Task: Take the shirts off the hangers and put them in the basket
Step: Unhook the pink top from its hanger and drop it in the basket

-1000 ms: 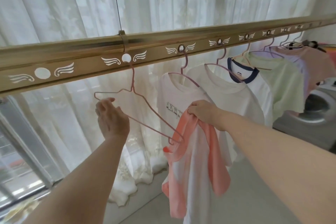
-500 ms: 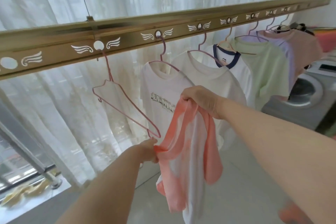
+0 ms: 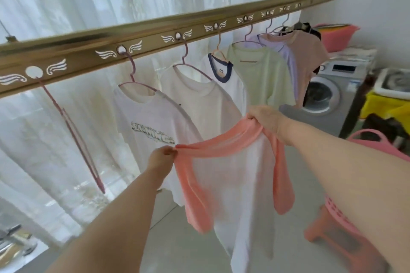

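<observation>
The peach-and-white shirt [image 3: 233, 184] is off its hanger, held in the air betw. your two hands, in front of the hanging row and left of the basket [image 3: 339, 235]. Your L hand [image 3: 160, 157] comes up from lower left, and its grip pinches one end of the peach shoulder band w/ the fingers curled tight. Your R hand [image 3: 266, 119] sits higher and further right, grip closed round the other end, forearm stretched long across the right side. The band sags in a shallow curve betw. them. It's a thin soft knit: white body in loose folds, peach sleeves drooping either side.

Just behind hangs a white tee w/ chest print [image 3: 153, 117]. Left of it an empty pink hanger [image 3: 73, 135] hangs edge-on from the rail [image 3: 155, 35], slim and tilted. The rail is shiny gold-toned metal w/ round holes flanked by white wing shapes. Further along it: cream tee [image 3: 199, 104], navy-collar tee [image 3: 235, 86], pale green tee [image 3: 261, 77], lilac tee [image 3: 286, 55], dusty-pink tee [image 3: 308, 55].

The basket, lower right, is pink perforated plastic, partly hidden by your R arm. A sheer white curtain [image 3: 66, 2] hangs behind, and there's a grey front-load washer [image 3: 332, 99] far right.
</observation>
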Demonstrator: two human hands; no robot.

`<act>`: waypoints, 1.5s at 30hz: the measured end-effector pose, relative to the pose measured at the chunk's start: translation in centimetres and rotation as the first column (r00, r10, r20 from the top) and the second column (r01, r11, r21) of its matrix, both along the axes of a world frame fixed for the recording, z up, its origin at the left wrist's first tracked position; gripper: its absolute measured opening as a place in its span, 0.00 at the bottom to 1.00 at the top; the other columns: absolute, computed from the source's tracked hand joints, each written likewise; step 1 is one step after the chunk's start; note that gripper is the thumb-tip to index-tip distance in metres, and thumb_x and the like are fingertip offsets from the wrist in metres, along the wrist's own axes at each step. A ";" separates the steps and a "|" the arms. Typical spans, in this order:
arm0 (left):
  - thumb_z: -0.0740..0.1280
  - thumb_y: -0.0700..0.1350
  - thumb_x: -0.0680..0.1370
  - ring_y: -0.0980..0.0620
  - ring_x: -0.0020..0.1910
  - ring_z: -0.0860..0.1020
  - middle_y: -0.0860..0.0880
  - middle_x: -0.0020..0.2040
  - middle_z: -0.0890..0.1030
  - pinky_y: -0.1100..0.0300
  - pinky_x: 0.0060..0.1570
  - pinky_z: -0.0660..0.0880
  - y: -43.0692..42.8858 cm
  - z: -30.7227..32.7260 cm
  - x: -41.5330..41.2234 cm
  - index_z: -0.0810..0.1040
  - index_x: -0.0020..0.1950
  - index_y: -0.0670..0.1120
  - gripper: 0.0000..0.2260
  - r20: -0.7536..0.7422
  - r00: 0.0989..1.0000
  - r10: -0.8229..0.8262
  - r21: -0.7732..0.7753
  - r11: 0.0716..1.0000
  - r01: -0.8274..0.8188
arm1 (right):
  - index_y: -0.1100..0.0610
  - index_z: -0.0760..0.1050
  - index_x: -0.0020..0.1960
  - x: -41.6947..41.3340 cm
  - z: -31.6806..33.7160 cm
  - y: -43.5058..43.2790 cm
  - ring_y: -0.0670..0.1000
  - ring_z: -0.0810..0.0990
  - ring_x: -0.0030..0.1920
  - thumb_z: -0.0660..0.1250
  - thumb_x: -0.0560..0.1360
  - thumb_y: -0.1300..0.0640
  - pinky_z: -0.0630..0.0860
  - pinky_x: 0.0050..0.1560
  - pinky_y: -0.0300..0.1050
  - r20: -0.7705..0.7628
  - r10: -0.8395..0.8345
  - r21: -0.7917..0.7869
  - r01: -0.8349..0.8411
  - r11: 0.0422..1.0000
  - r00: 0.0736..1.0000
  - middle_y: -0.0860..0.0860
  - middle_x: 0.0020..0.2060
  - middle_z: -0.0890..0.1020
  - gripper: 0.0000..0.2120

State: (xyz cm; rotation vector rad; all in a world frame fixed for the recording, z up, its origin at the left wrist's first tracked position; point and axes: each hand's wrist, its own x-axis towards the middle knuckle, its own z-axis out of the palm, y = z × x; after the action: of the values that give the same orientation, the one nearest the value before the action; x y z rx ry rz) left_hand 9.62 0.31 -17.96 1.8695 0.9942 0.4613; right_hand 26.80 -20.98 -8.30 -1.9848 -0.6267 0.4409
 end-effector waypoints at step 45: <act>0.60 0.55 0.81 0.49 0.27 0.67 0.48 0.29 0.69 0.62 0.25 0.62 -14.0 10.4 10.5 0.72 0.39 0.44 0.17 0.012 0.977 -0.212 0.218 0.954 0.204 | 0.53 0.75 0.41 4.0 -1.0 -12.2 0.51 0.73 0.33 0.60 0.77 0.40 0.69 0.35 0.41 -0.137 -0.129 0.101 0.143 0.984 0.982 0.52 0.35 0.73 0.17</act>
State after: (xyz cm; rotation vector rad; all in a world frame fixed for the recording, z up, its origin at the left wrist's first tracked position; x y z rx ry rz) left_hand 20.10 -13.71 -7.51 2.1269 0.7358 0.4895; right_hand 30.81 -33.16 -9.26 -1.8637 -0.4217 0.4377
